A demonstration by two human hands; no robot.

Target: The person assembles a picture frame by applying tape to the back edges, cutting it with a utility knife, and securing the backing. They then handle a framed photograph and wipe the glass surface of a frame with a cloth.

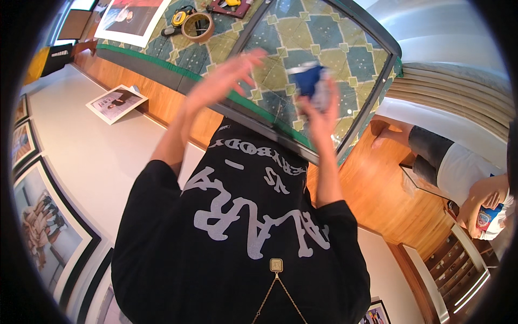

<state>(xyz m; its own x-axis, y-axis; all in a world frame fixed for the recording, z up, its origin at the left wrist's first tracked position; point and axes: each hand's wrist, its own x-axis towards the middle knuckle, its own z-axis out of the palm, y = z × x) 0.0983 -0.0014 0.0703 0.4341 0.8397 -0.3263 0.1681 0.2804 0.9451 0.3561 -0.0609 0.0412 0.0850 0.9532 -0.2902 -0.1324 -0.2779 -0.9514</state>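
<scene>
A dark picture frame [356, 129] with what looks like a clear pane lies in front of me on a table with a green patterned quilted cover [162, 56]. My right hand [322, 110] is over the pane, closed around a crumpled blue and white cloth [310, 81]; both are smeared by motion. Near the frame's left side, my left hand [226, 78] is raised with its fingers spread and nothing in them. Whether either hand touches the pane, I cannot tell.
A roll of brown tape [197, 27], a yellow tape measure [182, 16] and a photo print [131, 19] lie on the far left of the cover. Framed pictures [46, 232] hang on the left. Another person [453, 162] is at the right on the wooden floor [372, 183].
</scene>
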